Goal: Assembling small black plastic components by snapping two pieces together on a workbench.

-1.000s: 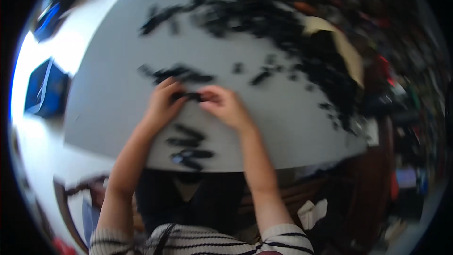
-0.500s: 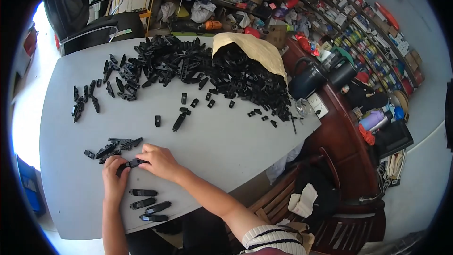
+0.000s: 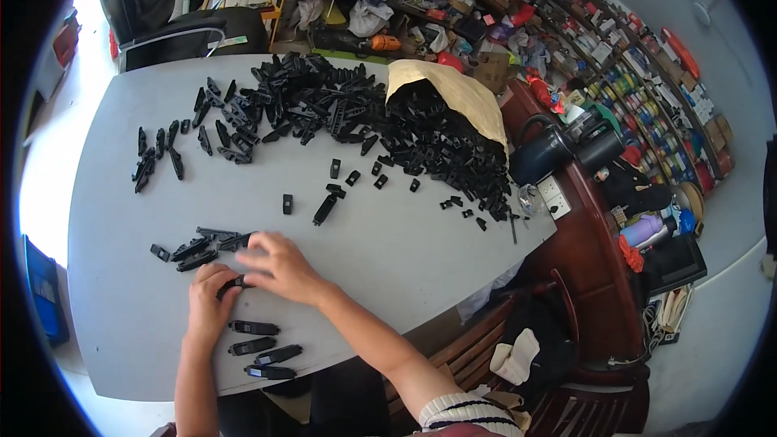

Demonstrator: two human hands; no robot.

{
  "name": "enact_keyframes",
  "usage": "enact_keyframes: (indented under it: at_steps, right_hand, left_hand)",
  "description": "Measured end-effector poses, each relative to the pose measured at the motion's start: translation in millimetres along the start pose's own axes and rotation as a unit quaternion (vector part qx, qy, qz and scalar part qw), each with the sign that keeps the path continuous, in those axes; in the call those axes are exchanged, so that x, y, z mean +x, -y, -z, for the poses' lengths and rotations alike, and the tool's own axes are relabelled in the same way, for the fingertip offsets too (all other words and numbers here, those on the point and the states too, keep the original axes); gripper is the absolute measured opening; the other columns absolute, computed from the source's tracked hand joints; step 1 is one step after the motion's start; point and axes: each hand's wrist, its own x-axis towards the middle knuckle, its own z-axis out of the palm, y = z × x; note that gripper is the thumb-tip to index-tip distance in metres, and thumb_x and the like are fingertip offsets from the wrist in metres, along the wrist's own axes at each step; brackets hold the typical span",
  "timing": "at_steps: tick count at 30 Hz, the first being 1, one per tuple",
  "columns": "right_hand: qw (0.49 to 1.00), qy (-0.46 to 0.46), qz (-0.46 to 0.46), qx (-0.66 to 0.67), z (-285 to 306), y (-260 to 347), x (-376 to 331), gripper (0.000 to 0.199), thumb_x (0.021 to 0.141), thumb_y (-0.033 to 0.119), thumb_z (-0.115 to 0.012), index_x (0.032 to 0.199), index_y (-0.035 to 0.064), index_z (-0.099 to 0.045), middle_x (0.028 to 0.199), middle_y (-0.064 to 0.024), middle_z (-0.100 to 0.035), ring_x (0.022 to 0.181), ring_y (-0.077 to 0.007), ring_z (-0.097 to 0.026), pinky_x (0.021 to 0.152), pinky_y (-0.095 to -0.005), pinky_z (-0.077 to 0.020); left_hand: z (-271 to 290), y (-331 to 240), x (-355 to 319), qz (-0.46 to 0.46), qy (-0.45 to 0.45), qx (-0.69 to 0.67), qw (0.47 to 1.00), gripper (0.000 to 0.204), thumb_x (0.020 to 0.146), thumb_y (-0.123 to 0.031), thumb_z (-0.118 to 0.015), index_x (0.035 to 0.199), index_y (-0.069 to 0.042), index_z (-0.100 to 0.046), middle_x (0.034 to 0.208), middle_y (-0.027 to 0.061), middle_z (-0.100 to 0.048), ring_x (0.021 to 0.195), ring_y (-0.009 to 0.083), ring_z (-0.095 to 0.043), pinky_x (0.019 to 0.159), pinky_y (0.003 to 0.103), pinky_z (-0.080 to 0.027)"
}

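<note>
A small black plastic part (image 3: 234, 283) is pinched between the thumb and fingers of my left hand (image 3: 210, 301), just over the grey table. My right hand (image 3: 285, 269) is beside it with fingers spread and slightly blurred; its lower fingertips are close to the part's right end, and I cannot tell if they touch it. Right behind both hands lies a small cluster of long black plastic pieces (image 3: 194, 260), partly hidden by my right fingers. Nearer to me, several black assembled-looking pieces (image 3: 254, 328) lie in a loose row.
A large heap of black pieces (image 3: 320, 97) spreads across the far side, spilling from a tan sack (image 3: 453, 93). Several small black blocks (image 3: 287, 204) lie mid-table on the grey tabletop (image 3: 388, 251). A dark kettle (image 3: 534, 150) stands at the right; a black chair (image 3: 186, 32) is beyond the table.
My right hand has loosened from the black part, its fingers spreading and lifting. My left hand still holds the part. The whole view has shifted slightly.
</note>
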Motion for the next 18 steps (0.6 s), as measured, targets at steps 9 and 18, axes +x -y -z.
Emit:
enact_keyframes:
  at_steps: [9,18]
  right_hand:
    - [0.952,-0.013,-0.101,-0.288,-17.2,-35.0,-12.3,0.041,0.088,0.009,-0.055,0.128,0.0021,-0.053,0.137,-0.0216,-0.044,0.126,-0.0376,-0.042,0.101,-0.0446,-0.0389]
    - [0.966,-0.085,-0.157,-0.187,-0.4,-44.5,-0.3,0.027,0.098,0.020,-0.046,0.100,-0.0047,-0.055,0.098,-0.0208,-0.059,0.094,-0.0371,-0.055,0.082,-0.0450,-0.0450]
  left_hand:
    - [12.4,-1.8,-1.8,0.017,-0.104,0.157,0.982,0.045,0.072,0.004,-0.062,0.116,0.000,-0.057,0.117,0.0159,-0.053,0.109,0.0347,-0.049,0.095,0.042,-0.041]
    - [13.6,8.5,5.8,0.025,-0.202,0.093,0.975,0.027,0.081,0.005,-0.056,0.106,-0.003,-0.063,0.105,0.0160,-0.059,0.101,0.0328,-0.054,0.089,0.038,-0.044]
